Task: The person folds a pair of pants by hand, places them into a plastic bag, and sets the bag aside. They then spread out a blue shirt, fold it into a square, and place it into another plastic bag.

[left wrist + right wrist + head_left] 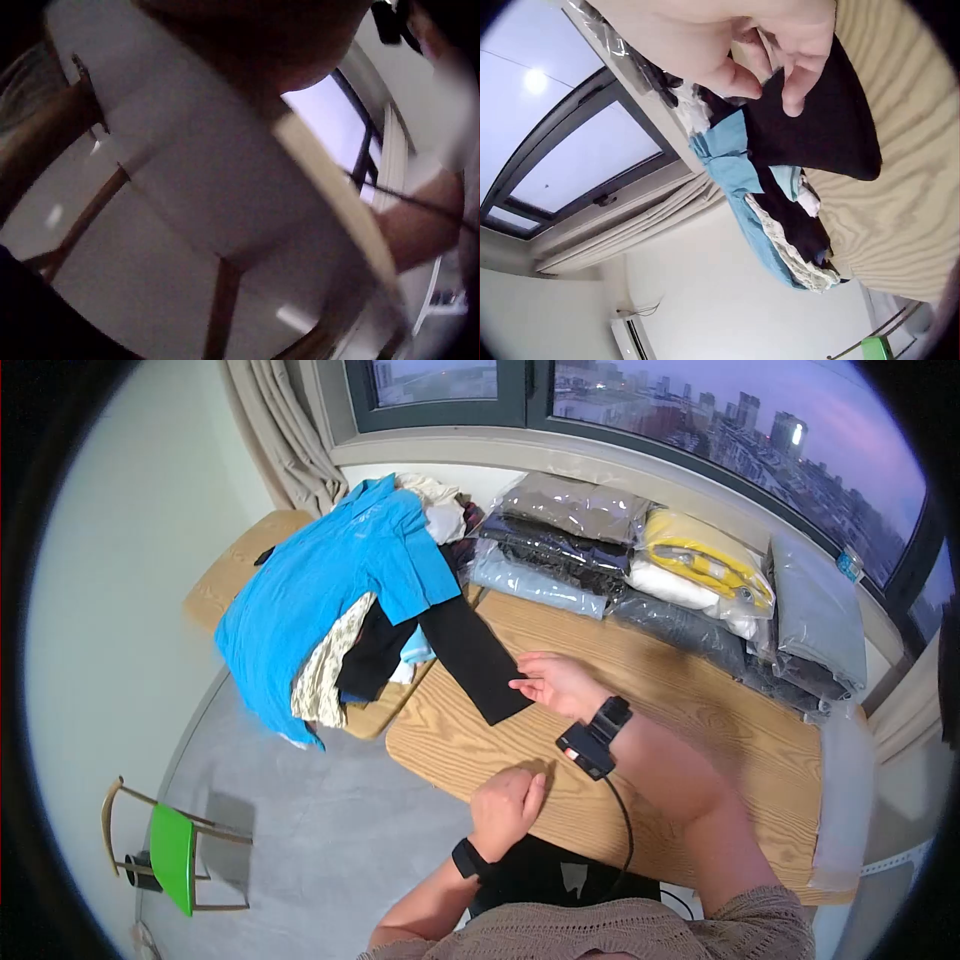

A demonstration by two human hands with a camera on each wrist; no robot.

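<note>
Fabric of the black sleeve (475, 655) is pinched at its free end between the thumb and fingertips (799, 86) of the right hand (560, 685), near the middle of the table (700, 710). From that pinch the sleeve's long axis runs away toward the table's far left corner, where it slips under the blue shirt (330, 575), so the garment lies wholly left of the fingers. The left hand (505, 805) rests at the table's near edge, fingers loosely curled on nothing, apart from the sleeve and farther from it than the right
</note>
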